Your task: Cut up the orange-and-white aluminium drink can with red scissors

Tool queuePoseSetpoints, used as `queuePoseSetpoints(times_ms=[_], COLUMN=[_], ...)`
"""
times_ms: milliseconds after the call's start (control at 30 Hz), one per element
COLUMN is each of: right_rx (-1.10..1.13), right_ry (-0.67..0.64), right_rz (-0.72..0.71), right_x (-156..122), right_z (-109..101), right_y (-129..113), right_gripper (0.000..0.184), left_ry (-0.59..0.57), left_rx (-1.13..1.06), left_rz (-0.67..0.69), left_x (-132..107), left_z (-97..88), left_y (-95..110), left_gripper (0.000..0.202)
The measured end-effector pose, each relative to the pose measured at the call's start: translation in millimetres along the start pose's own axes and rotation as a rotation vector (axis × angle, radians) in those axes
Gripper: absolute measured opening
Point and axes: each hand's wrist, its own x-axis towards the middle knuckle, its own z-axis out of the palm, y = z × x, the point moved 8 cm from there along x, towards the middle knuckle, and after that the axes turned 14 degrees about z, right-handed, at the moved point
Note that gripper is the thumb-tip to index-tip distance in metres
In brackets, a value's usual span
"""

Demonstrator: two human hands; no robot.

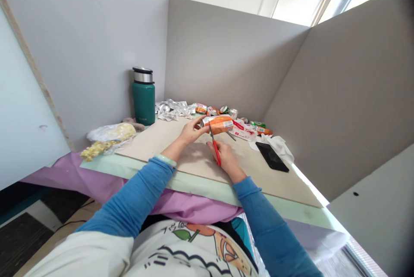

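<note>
Blue sleeves reach over the tabletop
left hand grips orange can; right hand grasps red scissors, blades at can

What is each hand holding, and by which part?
The left hand holds an orange can by one end. The right hand holds scissors by their red handles, with the blades at the can.

Green flask standing by the left wall; bag of yellow bits nearby; black phone lying flat beside crumpled white tissue.
</note>
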Motion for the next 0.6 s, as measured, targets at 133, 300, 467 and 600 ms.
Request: queuePoseSetpoints(times_ms=[133, 300, 467, 600], right_rx=[0.017, 0.016, 0.026, 0.066], right_ry=[-0.021, -0.003, -0.027, -0.094], right_rz=[0.014, 0.007, 0.019, 0.048], right_x=[-0.4, 0.7, 0.2, -0.4], right_z=[1.0, 0.0, 1.9, 6.3], right_y=[0.7, 0.8, 1.0, 3.5], right_gripper=[0.047, 0.049, 0.048, 0.048], left_ry=[-0.001, 0.003, 0.01, 0.001], left_rx=[-0.005, -0.011, -0.005, 0.007], left_rz=[0.0, 0.01, 0.006, -0.001], left_x=[0.2, 0.2, 0.2, -0.2], left_z=[0.0, -0.5, -0.7, -0.1], left_y=[0.3, 0.9, 0.8, 1.2], left_gripper=[0.068, 0.065, 0.067, 0.069])
